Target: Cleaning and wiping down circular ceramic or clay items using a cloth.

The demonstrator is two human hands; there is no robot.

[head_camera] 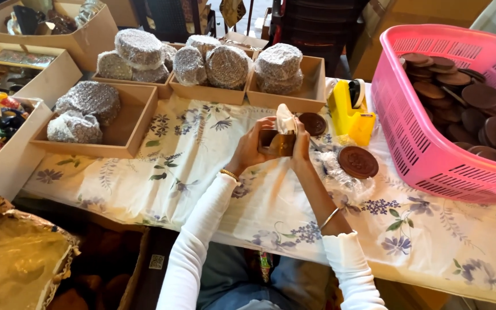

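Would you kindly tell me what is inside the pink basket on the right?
The pink basket holds a pile of flat, round brown discs, overlapping one another. Its wall and the upper discs hide the lower layers and the bottom.

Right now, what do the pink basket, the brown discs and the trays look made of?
Pink basket: moulded plastic, slotted walls, slight sheen. Brown discs: matte, with a raised pattern, maybe clay or wood; cannot tell. Trays: plain tan cardboard or thin wood, with flat, unfinished edges.

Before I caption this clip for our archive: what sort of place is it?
Probably a small handicraft packing table, maybe a home workshop or stall. Both hands wrap a brown disc, a pink basket holds many more discs, and cardboard trays hold finished wrapped bundles.
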